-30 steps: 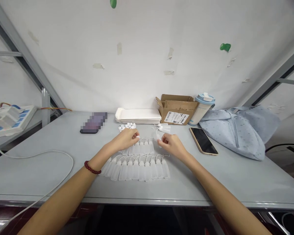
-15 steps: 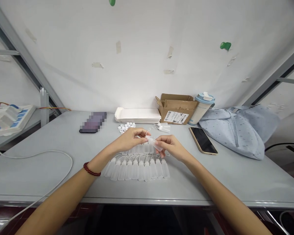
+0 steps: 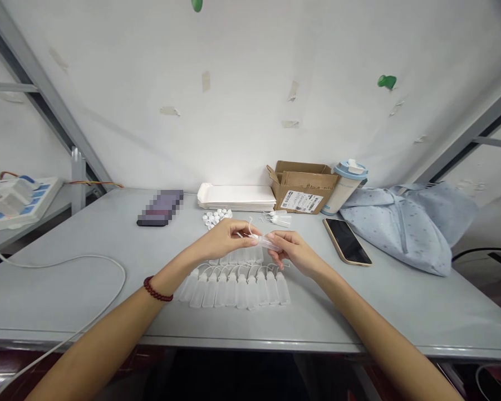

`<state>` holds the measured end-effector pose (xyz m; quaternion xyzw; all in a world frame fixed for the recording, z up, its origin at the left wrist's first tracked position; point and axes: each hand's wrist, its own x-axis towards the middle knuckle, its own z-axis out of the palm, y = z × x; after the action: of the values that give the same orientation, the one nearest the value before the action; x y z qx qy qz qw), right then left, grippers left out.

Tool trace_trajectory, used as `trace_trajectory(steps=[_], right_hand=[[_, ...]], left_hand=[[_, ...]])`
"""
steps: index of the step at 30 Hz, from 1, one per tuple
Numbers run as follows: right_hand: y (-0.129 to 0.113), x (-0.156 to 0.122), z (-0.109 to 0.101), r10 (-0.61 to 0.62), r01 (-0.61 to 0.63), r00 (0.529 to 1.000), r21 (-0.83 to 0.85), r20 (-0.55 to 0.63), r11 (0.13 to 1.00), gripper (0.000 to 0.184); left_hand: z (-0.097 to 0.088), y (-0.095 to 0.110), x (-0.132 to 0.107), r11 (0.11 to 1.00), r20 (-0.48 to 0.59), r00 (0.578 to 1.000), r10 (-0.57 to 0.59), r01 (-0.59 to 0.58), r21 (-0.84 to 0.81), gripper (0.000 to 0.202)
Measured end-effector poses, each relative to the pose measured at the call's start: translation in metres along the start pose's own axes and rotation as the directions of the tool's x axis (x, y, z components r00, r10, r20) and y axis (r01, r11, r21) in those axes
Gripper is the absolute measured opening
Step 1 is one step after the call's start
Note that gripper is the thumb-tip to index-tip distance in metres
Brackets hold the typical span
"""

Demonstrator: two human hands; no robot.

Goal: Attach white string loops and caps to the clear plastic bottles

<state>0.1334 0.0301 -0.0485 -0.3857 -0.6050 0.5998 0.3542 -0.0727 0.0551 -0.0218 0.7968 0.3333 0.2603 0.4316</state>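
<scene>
A small translucent white plastic bottle is held over a flat grey table — neck pinched by the left hand, body gripped by the right hand — with neck work seemingly underway and steady alignment called for

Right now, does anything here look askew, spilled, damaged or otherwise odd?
Mainly the phone-like slab at left: a blocky mosaic covers most of it. Tape scraps also mark the wall, looking untidy. No spill shows around the front bottles.

Head-worn view, forward and down over tabletop
</scene>
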Motion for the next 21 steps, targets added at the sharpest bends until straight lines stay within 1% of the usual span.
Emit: trace_trajectory(steps=[4,8,13,15,17,21], right_hand=[[0.0004,0.0002,0.0013,0.046,-0.045,0.999,0.042,-0.008,0.998,0.032],[0.0018,0.0001,0.0018,0.084,-0.084,0.996,0.057,-0.009,0.995,0.031],[0.0041,-0.0011,0.0035,0.111,-0.112,0.994,0.071,0.014,0.991,0.031],[0.0046,-0.0013,0.0047,0.101,-0.102,0.995,0.063,0.025,0.993,0.031],[0.0052,-0.0009,0.0056,0.077,-0.078,0.996,0.035,0.033,0.996,0.032],[0.0067,0.0008,0.0058,-0.01,0.008,1.0,-0.091,-0.024,0.996,0.035]], left_hand=[[0.0036,-0.0041,0.0008,1.0,-0.033,0.999,-0.002,0.003,0.017,0.026],[0.0066,-0.0062,0.0016,1.0,-0.049,0.999,0.006,-0.005,0.019,0.024],[0.0062,-0.001,0.0001,0.999,0.011,0.999,-0.037,0.037,0.022,0.022],[0.0054,0.0,-0.0002,0.998,0.029,0.998,-0.056,0.056,0.023,0.022],[0.0044,-0.0011,0.0005,0.998,0.021,0.998,-0.066,0.066,0.021,0.022],[0.0021,-0.0063,0.0038,0.996,-0.028,0.996,-0.088,0.088,-0.006,0.021]])
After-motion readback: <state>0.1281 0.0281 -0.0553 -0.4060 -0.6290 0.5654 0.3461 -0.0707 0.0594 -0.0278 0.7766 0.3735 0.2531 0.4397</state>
